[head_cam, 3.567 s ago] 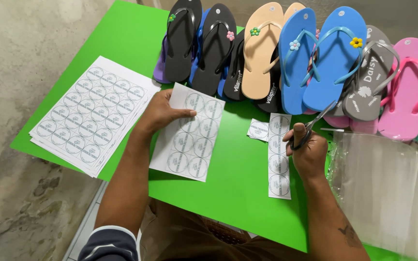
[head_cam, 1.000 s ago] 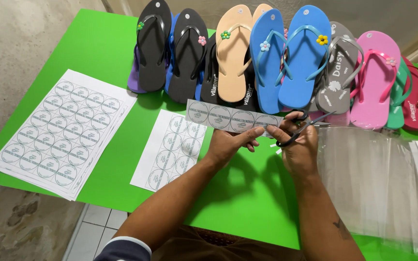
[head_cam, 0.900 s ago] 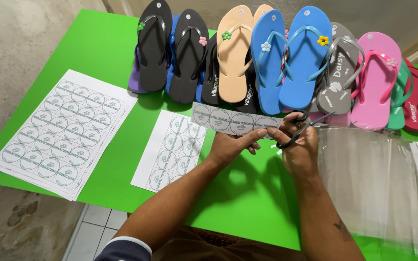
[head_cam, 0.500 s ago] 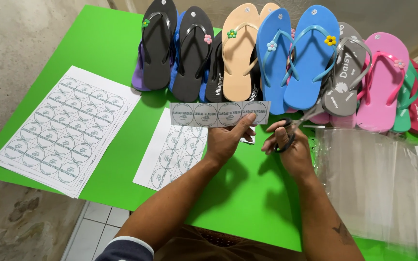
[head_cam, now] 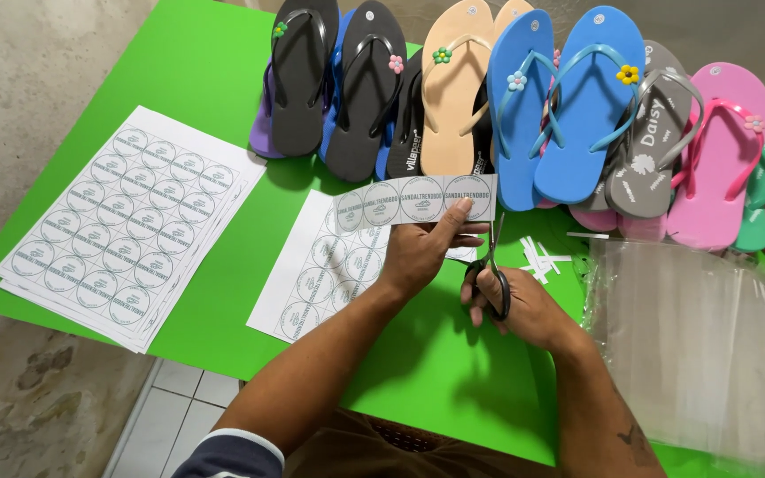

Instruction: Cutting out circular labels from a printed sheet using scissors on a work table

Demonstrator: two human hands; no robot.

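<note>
The left hand [head_cam: 422,257] pinches a narrow white paper strip printed with a row of round labels [head_cam: 413,200], thumb under and fingers over its right-hand part, holding it level above the bright green tabletop [head_cam: 223,80]. The right hand [head_cam: 524,305] is closed through the loops of a pair of black-handled scissors [head_cam: 491,274], whose blades point toward twelve o'clock and meet the strip's right end; whether the blades are parted or closed there I cannot tell.

The strip looks light and limp: a thin sheet that would droop where unsupported and tear or crease easily. Holding it close to the cutting line, as the fingers do, seems the soundest grip, keeping the paper taut beside the blades.

Under the strip, toward seven o'clock from it, lies a partly cut white sheet of round labels [head_cam: 320,274]. At nine o'clock sits a stack of uncut white label sheets [head_cam: 126,226]. Along twelve o'clock runs a row of rubber flip-flops in black, tan, blue, grey and pink [head_cam: 524,106], some with small flower buttons on the straps. Thin white paper offcuts [head_cam: 542,259] lie just at three o'clock of the scissors, and a pile of clear plastic bags [head_cam: 692,354] covers the table toward four o'clock.
</note>
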